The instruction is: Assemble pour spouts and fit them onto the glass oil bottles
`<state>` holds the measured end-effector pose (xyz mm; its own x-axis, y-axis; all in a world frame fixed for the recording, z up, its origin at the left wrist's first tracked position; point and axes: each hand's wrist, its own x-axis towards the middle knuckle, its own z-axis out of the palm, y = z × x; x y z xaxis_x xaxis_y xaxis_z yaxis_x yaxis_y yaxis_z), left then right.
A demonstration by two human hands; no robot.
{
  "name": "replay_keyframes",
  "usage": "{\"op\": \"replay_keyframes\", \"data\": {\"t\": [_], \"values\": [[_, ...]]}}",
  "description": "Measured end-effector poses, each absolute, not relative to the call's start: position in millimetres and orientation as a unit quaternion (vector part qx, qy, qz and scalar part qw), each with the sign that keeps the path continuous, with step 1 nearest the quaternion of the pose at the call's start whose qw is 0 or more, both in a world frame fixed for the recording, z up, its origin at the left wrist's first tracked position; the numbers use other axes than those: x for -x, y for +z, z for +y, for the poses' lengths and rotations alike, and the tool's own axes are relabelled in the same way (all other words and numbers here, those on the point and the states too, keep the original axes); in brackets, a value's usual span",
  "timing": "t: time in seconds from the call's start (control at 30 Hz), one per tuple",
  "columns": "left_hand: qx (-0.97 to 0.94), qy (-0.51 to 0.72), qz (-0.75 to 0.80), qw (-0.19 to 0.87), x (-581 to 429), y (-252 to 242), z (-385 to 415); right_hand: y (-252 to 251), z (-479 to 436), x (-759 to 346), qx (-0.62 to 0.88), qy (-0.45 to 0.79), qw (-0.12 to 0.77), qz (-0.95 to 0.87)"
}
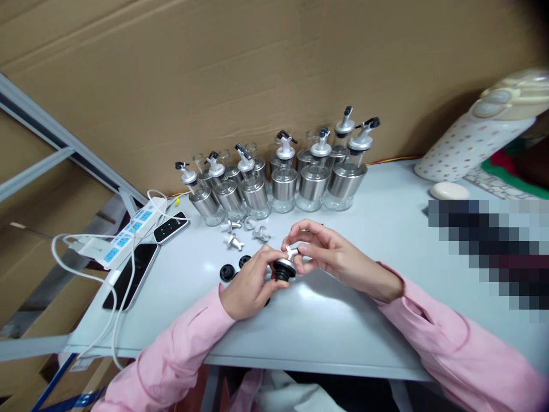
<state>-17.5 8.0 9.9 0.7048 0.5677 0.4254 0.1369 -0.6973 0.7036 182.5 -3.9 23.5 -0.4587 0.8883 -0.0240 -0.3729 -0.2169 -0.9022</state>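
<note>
Between my two hands is a pourer spout point(285, 268), silver on top with a black ribbed stopper below. My left hand point(253, 281) grips its collar and stopper, thumb underneath. The fingers of my right hand point(322, 249) are closed at the spout's upper end, where a small dark piece shows at the fingertips. Loose silver spout tops point(234, 242) lie beyond my left hand. Black ribbed stoppers point(227, 273) rest beside that hand, some partly hidden by it. Glass bottles with steel sleeves point(283, 186) stand in rows behind; the front ones carry pourers.
A white power strip point(135, 232) with cables, a phone point(131, 277) and a small device with green lights point(171, 228) lie at left. On the right are a spotted flask point(467, 134) and a white oval object point(449, 191). Cardboard point(266, 68) rises behind the table point(343, 337).
</note>
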Motion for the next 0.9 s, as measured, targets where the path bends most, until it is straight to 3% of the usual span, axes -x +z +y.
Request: {"op": "replay_keyframes", "data": {"t": [0.5,0.7,0.9], "values": [[-0.852,0.332,0.229,0.334,18.7,16.9,5.9,23.1,-6.6,-178.3,0.298,0.711,0.428,-0.47],[-0.823,0.332,0.314,0.338,17.4,15.8,8.3,23.3,-7.6,-172.0,0.428,0.501,0.429,-0.618],[-0.806,0.36,0.334,0.331,15.2,12.5,8.2,20.0,-9.8,-170.1,0.366,0.597,0.395,-0.594]]}}
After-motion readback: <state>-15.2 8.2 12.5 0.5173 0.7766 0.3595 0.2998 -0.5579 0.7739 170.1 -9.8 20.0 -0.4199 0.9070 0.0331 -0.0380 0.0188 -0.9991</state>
